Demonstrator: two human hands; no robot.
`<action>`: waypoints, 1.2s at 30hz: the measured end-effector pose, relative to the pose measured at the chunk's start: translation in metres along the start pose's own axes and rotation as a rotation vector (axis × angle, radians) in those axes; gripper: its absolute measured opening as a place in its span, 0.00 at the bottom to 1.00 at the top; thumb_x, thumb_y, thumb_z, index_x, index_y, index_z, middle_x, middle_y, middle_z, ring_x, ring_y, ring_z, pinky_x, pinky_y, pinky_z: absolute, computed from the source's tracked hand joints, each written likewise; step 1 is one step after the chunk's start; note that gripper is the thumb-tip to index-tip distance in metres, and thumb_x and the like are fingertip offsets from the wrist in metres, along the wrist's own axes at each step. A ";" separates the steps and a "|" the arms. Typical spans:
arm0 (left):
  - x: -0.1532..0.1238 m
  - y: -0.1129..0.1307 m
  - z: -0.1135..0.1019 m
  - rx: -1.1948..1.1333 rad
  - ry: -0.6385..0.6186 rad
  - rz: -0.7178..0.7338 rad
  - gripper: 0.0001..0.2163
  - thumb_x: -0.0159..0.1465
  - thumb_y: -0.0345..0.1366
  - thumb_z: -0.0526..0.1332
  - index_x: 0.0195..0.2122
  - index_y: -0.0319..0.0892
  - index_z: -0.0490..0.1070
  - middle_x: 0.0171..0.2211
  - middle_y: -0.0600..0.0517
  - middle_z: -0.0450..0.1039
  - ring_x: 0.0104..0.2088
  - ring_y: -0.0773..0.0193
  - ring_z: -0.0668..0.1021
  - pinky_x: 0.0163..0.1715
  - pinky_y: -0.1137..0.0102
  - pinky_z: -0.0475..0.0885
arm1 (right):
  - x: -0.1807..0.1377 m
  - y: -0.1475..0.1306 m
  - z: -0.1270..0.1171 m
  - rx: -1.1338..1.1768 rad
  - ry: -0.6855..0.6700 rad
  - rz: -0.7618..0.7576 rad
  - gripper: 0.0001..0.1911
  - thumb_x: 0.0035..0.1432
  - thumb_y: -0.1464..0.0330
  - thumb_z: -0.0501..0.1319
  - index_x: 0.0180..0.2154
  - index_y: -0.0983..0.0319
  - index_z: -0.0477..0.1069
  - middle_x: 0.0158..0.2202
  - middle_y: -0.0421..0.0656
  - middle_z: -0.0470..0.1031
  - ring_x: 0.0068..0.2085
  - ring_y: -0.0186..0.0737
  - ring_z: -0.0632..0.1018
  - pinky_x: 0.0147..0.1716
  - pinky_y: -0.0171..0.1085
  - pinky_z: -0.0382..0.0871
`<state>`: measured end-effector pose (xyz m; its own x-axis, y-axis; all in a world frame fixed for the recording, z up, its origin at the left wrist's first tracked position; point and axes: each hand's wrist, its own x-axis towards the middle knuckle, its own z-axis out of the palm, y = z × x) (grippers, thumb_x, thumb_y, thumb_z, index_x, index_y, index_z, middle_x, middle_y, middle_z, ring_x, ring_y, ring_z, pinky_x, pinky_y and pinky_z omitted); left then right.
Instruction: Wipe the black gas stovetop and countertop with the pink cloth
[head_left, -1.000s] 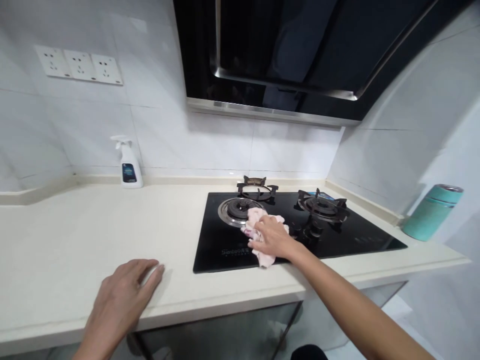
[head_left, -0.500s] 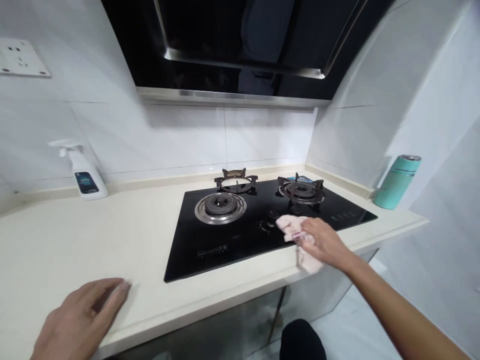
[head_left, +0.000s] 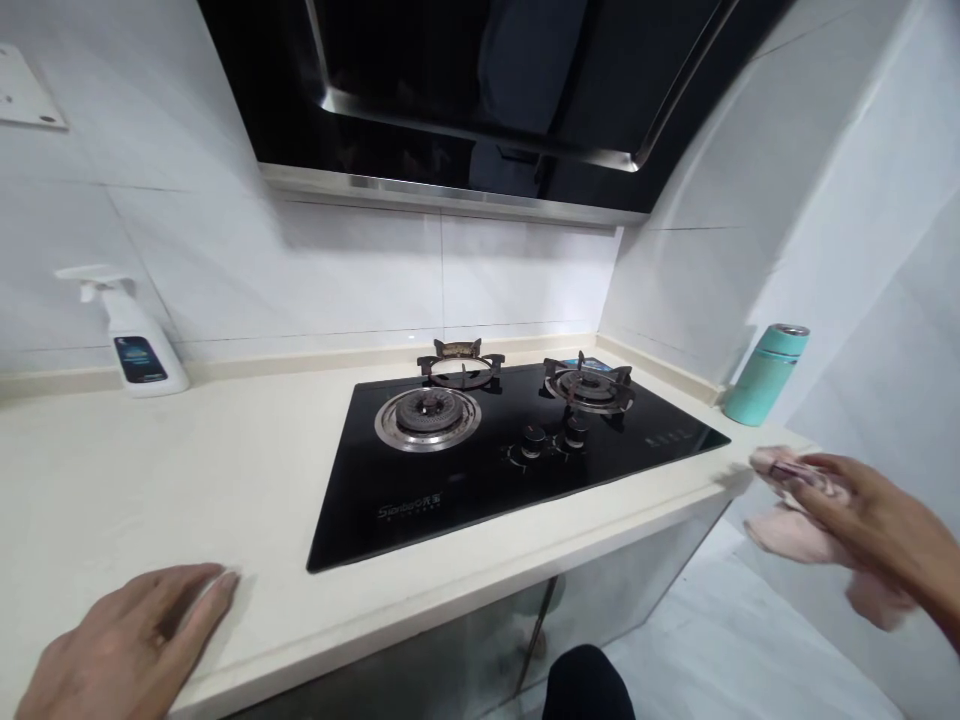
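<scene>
My right hand (head_left: 881, 515) is off the right end of the counter, in the air, closed on a crumpled pink cloth (head_left: 795, 530) that hangs below the fingers. My left hand (head_left: 127, 645) lies flat on the cream countertop (head_left: 187, 470) near its front edge, fingers stretched out and holding nothing. Between the hands sits a black glass gas hob (head_left: 510, 460) with two burners and two knobs; neither hand touches it.
A white spray bottle (head_left: 135, 340) stands at the back left by the tiled wall. A teal cylindrical flask (head_left: 765, 375) stands on the counter's far right end. A black range hood (head_left: 480, 90) hangs above the hob. The floor shows below right.
My right hand has swept the pink cloth rightward across the hob and off the counter's right end. The view turned right. My left hand stays flat on the counter.
</scene>
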<state>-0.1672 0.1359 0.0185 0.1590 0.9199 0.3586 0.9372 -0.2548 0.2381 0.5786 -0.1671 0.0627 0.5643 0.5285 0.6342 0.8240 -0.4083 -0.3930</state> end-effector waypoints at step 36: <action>-0.011 0.035 -0.022 -0.077 -0.003 -0.026 0.23 0.66 0.57 0.51 0.45 0.46 0.77 0.51 0.47 0.79 0.54 0.49 0.77 0.55 0.57 0.66 | -0.047 -0.245 0.112 0.181 -0.514 -0.690 0.14 0.67 0.66 0.49 0.29 0.59 0.64 0.33 0.45 0.68 0.38 0.45 0.69 0.39 0.44 0.61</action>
<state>-0.1435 0.1102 0.0429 0.1363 0.9271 0.3492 0.9144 -0.2533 0.3157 0.3558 -0.0084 0.0540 -0.1453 0.9014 0.4078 0.9605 0.2273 -0.1604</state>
